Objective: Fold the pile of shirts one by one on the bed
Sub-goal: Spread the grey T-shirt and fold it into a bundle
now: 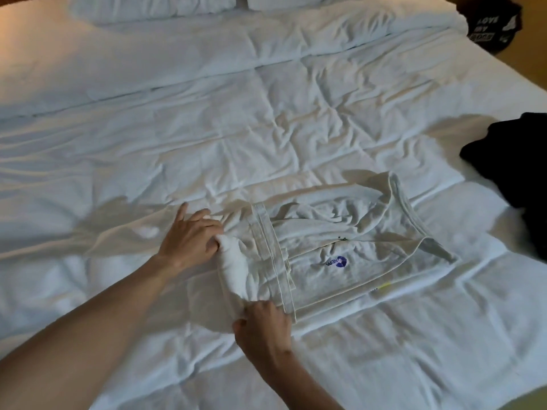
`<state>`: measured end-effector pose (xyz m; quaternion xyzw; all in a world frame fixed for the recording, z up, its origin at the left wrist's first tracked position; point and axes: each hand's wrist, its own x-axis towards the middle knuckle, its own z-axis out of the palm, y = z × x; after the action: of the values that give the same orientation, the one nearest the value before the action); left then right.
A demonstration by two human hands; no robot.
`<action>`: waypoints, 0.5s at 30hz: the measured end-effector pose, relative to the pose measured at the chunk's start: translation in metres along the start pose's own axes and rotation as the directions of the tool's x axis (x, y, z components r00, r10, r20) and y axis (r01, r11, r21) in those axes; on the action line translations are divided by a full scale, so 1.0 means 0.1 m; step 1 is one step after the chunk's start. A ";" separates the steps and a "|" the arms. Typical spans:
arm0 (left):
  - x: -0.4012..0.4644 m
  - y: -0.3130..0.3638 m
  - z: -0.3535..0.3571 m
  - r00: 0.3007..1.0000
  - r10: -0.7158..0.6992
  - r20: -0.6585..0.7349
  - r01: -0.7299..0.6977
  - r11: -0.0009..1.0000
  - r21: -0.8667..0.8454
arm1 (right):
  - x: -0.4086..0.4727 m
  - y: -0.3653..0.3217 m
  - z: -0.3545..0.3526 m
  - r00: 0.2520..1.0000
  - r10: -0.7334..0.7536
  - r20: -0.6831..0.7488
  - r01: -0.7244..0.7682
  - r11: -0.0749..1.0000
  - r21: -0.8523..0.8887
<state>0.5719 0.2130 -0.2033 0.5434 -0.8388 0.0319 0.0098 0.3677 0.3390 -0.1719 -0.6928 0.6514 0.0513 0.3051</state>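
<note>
Both hands, left hand and right hand, pinch the white shirt's folded edge

- White shirt, lower centre: purple round logo with upside-down letters, seemingly "NEPA".
- Black garment, upper right corner: white "LOVE MY", remainder unreadable.

The room is dim, with a warm amber glow at the upper left corner of the frame that fades across the white bed to cooler bluish grey. Creases in the bedding cast soft shadows. A faint shadow lies on the sheet in the left middle. The picture is soft and slightly smeared throughout, with little fine detail. Wide-angle bending curves the bed's edges toward the frame corners. The dark clothes at the right edge show almost no detail.
</note>
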 end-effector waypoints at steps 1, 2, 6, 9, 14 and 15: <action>0.12 0.05 -0.09 1.000 -0.026 0.000 0.026 0.999 -0.022 | -0.01 0.09 -0.07 1.000 0.017 -0.005 -0.017 0.997 0.077; 0.27 0.10 -0.19 0.999 -0.047 0.007 0.047 0.997 -0.057 | -0.02 0.19 -0.16 0.999 0.040 -0.037 -0.034 0.990 0.137; 1.09 0.42 -0.66 0.953 -0.086 0.292 0.159 0.959 -0.235 | -0.03 0.71 -0.68 0.966 0.191 -0.175 -0.124 0.933 0.339; 1.85 0.76 -0.83 0.899 -0.042 0.437 0.188 0.936 -0.297 | 0.09 1.31 -1.08 0.925 0.302 -0.232 -0.161 0.861 0.482; 2.79 1.61 -0.78 0.922 -0.001 0.388 0.237 0.792 -0.563 | 0.33 2.35 -1.48 0.821 0.487 -0.298 -0.218 0.750 0.624; 2.90 1.76 -0.71 0.926 -0.009 0.376 0.251 0.761 -0.599 | 0.37 2.52 -1.48 0.799 0.525 -0.292 -0.241 0.725 0.645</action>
<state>0.2909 0.0251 -0.1251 0.5621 -0.7469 -0.3523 0.0457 0.0895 0.2433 -0.1587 -0.4033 0.8201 -0.2490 0.3206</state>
